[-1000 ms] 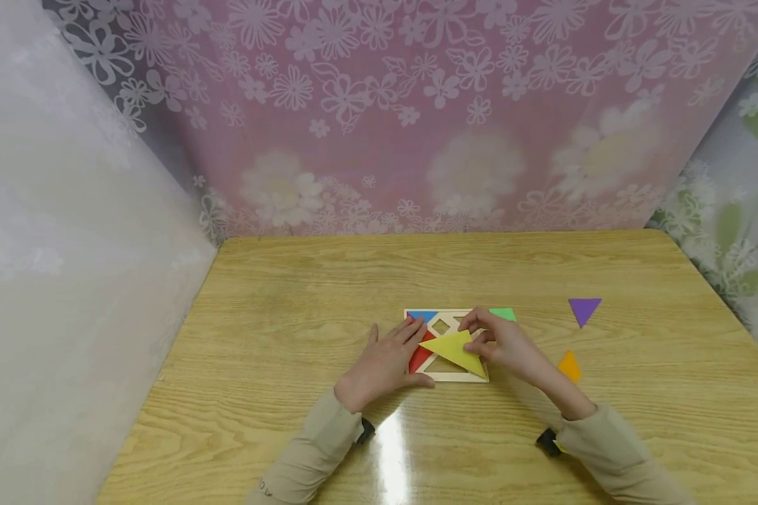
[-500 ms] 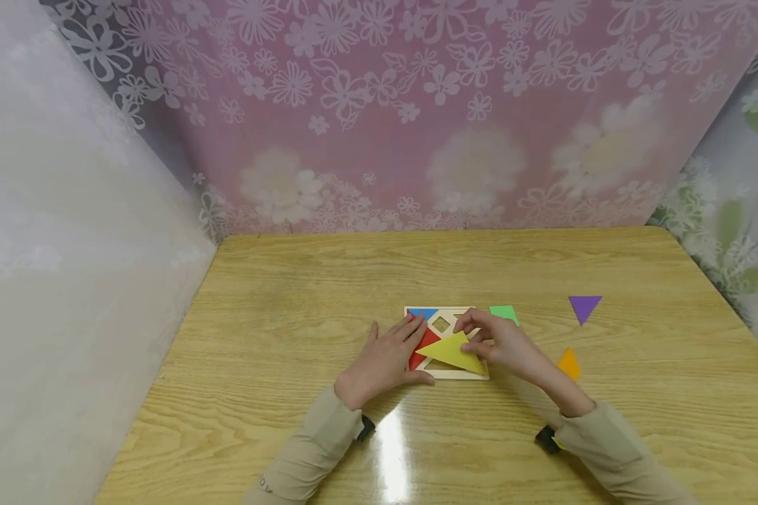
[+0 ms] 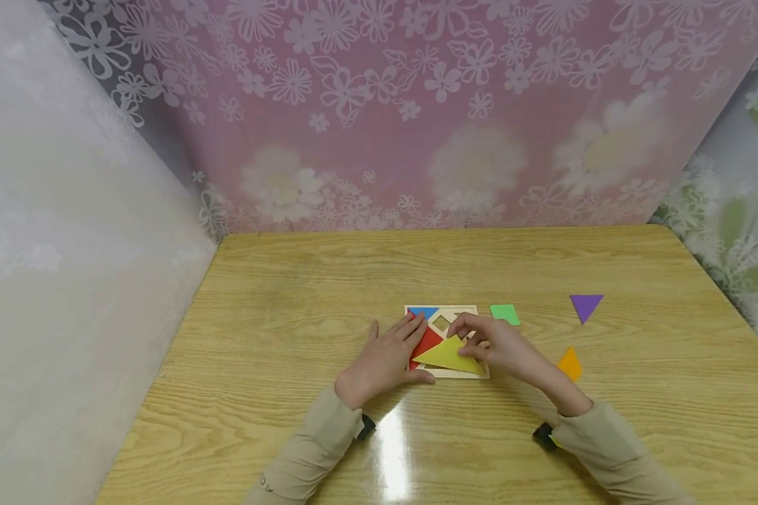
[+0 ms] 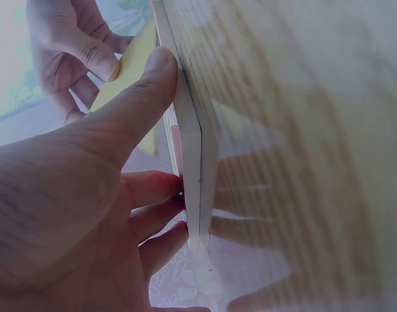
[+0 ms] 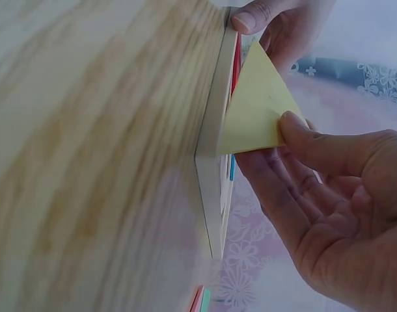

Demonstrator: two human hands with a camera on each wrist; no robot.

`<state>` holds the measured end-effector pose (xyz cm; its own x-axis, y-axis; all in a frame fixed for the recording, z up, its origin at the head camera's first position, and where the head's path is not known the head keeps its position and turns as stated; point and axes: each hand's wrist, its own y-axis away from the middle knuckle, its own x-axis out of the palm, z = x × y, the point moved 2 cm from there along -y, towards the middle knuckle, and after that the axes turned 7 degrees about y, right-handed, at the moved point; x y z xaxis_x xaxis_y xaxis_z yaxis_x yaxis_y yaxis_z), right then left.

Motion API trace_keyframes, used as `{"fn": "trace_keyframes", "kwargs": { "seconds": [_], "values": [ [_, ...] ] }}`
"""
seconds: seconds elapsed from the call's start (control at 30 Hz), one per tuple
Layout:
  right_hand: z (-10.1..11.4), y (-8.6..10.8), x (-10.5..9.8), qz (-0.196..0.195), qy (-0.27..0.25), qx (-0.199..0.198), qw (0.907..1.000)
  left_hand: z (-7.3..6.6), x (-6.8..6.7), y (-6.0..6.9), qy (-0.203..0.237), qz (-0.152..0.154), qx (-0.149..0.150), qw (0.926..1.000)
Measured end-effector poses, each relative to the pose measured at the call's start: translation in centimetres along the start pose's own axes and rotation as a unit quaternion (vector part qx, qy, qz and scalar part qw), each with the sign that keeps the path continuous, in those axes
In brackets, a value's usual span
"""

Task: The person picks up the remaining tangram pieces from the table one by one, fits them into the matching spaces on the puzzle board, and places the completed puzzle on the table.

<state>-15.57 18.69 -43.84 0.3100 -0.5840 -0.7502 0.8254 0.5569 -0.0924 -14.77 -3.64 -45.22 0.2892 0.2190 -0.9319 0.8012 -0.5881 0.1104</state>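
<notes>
A pale wooden tangram board (image 3: 457, 374) lies on the table, with a red triangle (image 3: 427, 342) and a blue triangle (image 3: 423, 311) in its left part. My left hand (image 3: 382, 359) rests on the board's left side, fingers spread over the red piece and thumb at the near edge. My right hand (image 3: 505, 348) pinches a large yellow triangle (image 3: 445, 356) between thumb and fingers. In the right wrist view, the yellow triangle (image 5: 260, 107) stands tilted, one corner close to the board's rim. Part of the cut-out below it shows; the right hand hides the board's far right.
Right of the board lie a green piece (image 3: 505, 315), a purple triangle (image 3: 587, 307) and, partly behind the right wrist, an orange piece (image 3: 570, 363). The wooden table (image 3: 278, 301) meets a floral curtain (image 3: 379, 140) at the back.
My right hand has moved slightly left and the yellow triangle has come nearer the board's front, turning a little and covering more of the cut-out. The left hand has stayed in place.
</notes>
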Motion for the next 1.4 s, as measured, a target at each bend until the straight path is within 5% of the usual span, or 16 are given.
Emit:
{"fn": "trace_keyframes", "kwargs": {
  "seconds": [0.47, 0.9, 1.4],
  "values": [
    [1.1, -0.8, 0.5, 0.015, 0.064, 0.000, 0.9978, -0.1, -0.1, 0.0, -0.006, -0.005, 0.001, 1.0000],
    [1.6, -0.6, 1.3, 0.010, 0.175, 0.005, 0.9845, -0.3, -0.2, 0.1, -0.010, -0.003, 0.002, 0.9999],
    [1.7, -0.3, 1.4, 0.014, 0.199, 0.025, 0.9795, -0.1, -0.1, 0.1, -0.003, -0.008, 0.001, 1.0000]
  ]
}}
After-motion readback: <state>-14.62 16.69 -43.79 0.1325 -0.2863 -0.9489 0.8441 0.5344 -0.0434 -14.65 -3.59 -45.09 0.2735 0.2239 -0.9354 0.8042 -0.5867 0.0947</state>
